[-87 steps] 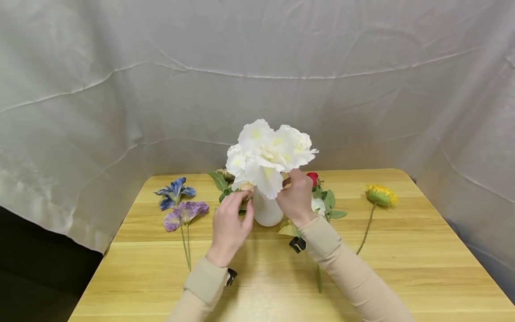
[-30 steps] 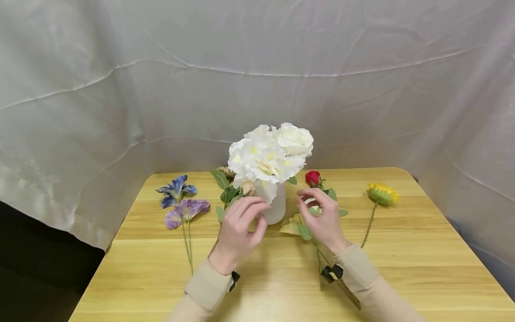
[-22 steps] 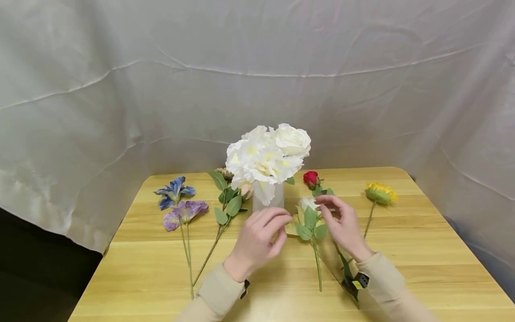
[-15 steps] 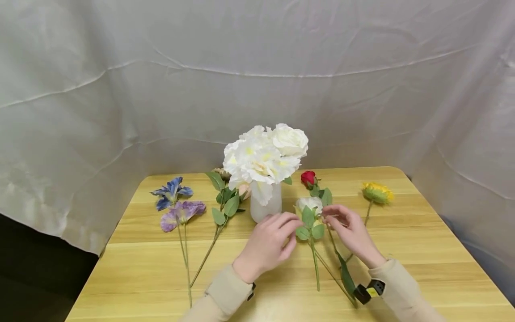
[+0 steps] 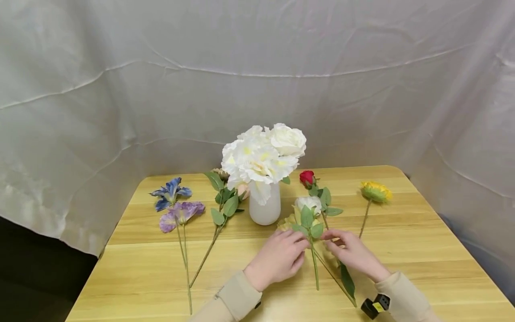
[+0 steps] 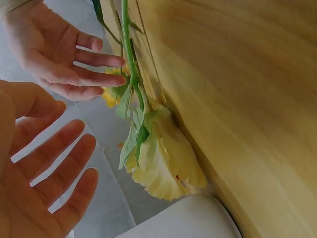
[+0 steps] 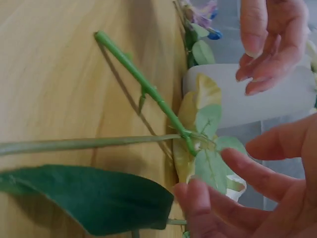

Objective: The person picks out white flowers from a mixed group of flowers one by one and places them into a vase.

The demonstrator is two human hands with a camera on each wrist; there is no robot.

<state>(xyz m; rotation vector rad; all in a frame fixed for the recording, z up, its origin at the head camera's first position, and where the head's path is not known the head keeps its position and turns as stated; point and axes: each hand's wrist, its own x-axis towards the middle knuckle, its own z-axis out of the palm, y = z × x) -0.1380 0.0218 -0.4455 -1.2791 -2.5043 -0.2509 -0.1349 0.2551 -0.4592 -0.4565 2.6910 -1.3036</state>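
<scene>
Both hands are low over a white rose (image 5: 309, 204) that lies on the table with its short green stem (image 7: 141, 82) toward me. My left hand (image 5: 278, 259) is just left of the stem, fingers relaxed and holding nothing. On the right, my right hand (image 5: 356, 254) reaches in with loosely bent fingers, its fingertips right at the rose's leaves (image 7: 212, 168) in the right wrist view. Beneath the rose lies a yellow flower (image 6: 166, 163) on a longer stem. Just behind stands a white vase (image 5: 265, 211) filled with large white flowers (image 5: 261, 156).
Blue (image 5: 170, 193) and purple flowers (image 5: 183, 213) lie at the left, beside leafy stems (image 5: 225, 206). A red rose (image 5: 307, 177) lies behind the white one, a sunflower (image 5: 376, 191) farther right. Grey cloth (image 5: 257, 89) hangs behind the wooden table (image 5: 422, 250).
Both hands have left the white flowers in the vase and come down toward me and to the right, to the white rose. The flowers now stand in the vase untouched.
</scene>
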